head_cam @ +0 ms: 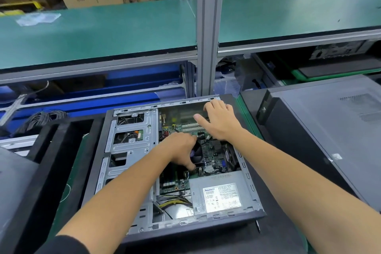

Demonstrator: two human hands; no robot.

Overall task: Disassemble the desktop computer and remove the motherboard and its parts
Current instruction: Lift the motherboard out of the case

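Open case (175, 171): lay flat on its side on the dark worktop (278, 233), side panel off, interior facing up. Motherboard (212, 150): green, seated in the case's far-right half, still inside. Drive cage (132, 138): bare metal, along the case's left side. Power supply (220, 194): grey box with white label, near-right corner of the case; yellow and black cables (173, 204) just left of it. Left hand (181, 148): reached into the case over the cooler fan (199, 153), fingers curled down around it, thumb pressed at its near edge. Right hand (216, 119): fingers spread, palm down over the board's far part by the white slots (189, 127), fingertips near the case's far wall; whether it touched the board could not be told. Second case (321, 130): closed, dark grey, on the right, apart from the first. Green shelf (103, 33): above and behind the worktop
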